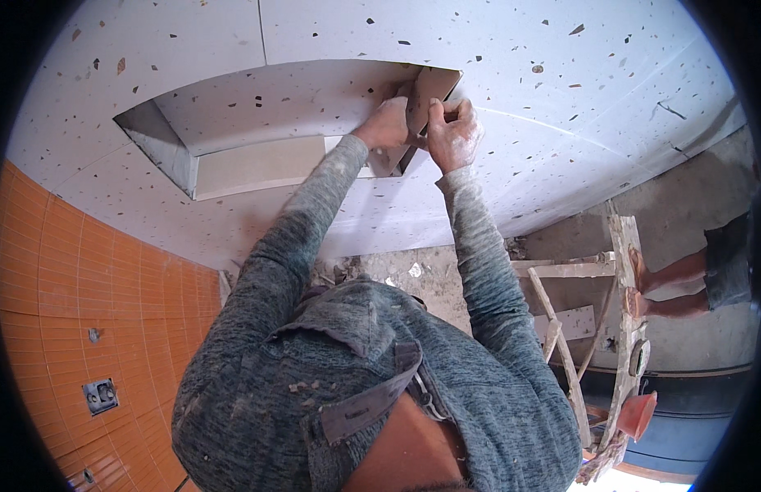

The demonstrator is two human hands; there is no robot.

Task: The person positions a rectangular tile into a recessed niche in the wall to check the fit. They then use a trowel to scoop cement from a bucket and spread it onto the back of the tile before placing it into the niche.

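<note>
A recessed niche (pixel 257 107) opens in a white wall with brown and dark flecks. At its right end a narrow tile strip (pixel 436 84) stands upright, its dark edge toward the wall face. My left hand (pixel 383 125) reaches inside the niche and grips the strip from its inner side; some of its fingertips are hidden. Just outside the opening, my right hand (pixel 454 138) is closed with the thumb and fingers curled in, close against the strip's edge. Whatever lies between those fingers is too small to make out. Pale dust coats both hands.
An orange tiled wall (pixel 110 312) with an open socket box (pixel 100 396) rises at left. To the right stands a rough wooden trestle (pixel 626 328), with a red container (pixel 637 416) at its near end. Another person's bare legs (pixel 675 287) show on it. Rubble (pixel 413 269) lies along the wall base.
</note>
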